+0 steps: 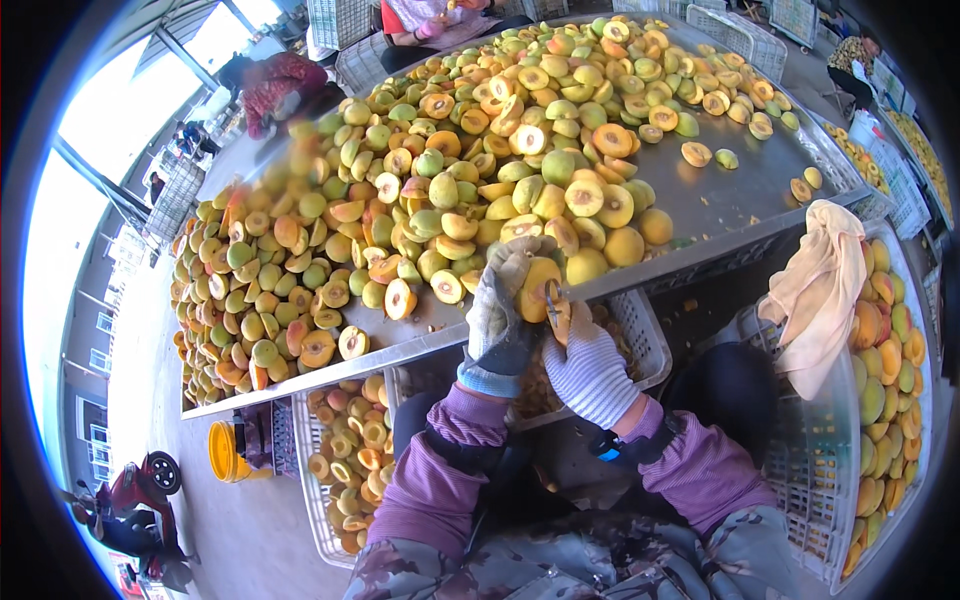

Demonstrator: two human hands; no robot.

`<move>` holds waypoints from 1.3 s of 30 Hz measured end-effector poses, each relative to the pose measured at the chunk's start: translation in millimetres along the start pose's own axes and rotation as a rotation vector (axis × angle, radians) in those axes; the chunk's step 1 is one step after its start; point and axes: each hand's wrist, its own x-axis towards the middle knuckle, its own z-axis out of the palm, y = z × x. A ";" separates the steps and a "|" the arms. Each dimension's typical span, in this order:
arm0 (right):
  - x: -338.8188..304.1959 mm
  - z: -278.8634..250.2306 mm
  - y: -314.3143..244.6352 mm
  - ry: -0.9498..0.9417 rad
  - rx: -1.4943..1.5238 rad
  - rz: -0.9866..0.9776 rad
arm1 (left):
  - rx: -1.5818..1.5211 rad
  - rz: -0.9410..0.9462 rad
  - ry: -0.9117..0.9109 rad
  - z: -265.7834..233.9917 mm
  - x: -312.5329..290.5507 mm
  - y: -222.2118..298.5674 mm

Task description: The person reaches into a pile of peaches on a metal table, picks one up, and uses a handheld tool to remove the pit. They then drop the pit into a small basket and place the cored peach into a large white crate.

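My left hand (pixel 500 315), in a grey-and-white work glove, grips a yellow peach half (pixel 537 287) at the front edge of the metal table. Close against it, my right hand (pixel 592 370) in a white striped glove is closed on a small tool with a curved metal blade (pixel 552 297), which meets the cut face of the fruit. The tool's handle is mostly hidden by my fingers. Just beyond my hands, a large heap of halved peaches (pixel 450 190) covers much of the table, many with brown pits showing.
The steel table (pixel 715 200) has a raised rim. Below it, one crate of peach halves (pixel 325 530) stands left, another crate (pixel 660 350) between my knees. At right, a cloth (pixel 820 290) hangs over a full crate (pixel 835 560). A yellow bucket (pixel 222 450) stands left; people sit beyond.
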 end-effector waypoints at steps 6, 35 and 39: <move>9.0 -6.1 -3.8 -0.227 0.583 0.133 | -0.358 -0.119 -0.026 -6.2 4.5 -9.7; 1.9 -32.7 -22.6 -0.471 0.897 0.433 | -0.775 -0.189 -0.128 -36.7 -2.5 15.2; 4.4 -26.6 8.7 -0.544 0.892 0.423 | -0.705 -0.191 -0.159 -32.7 -3.0 15.5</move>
